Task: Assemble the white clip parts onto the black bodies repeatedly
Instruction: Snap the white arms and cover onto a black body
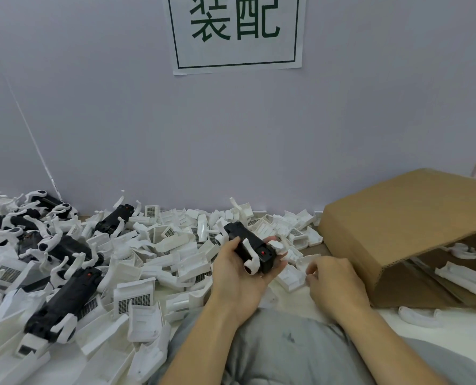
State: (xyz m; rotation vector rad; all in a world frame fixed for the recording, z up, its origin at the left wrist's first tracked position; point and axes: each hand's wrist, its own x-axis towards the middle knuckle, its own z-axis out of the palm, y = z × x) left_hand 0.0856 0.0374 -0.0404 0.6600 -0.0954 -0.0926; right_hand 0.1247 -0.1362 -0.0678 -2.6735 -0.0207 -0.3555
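My left hand (235, 269) grips a black body (249, 244) above the table, fingers curled under it. A white clip arm (250, 258) lies across that body, and a small red dot shows on its near end. My right hand (332, 276) hovers just right of it over loose white clip parts (291, 276), fingers curled with the tips near one white piece; whether it pinches that piece is unclear. A wide pile of white clip parts (153, 254) covers the table to the left and behind.
Finished black bodies with white arms (64, 298) lie heaped at the left. A tipped cardboard box (406, 226) stands at the right, with white parts spilling from its open mouth (462, 276). A wall with a paper sign (235, 31) closes the back.
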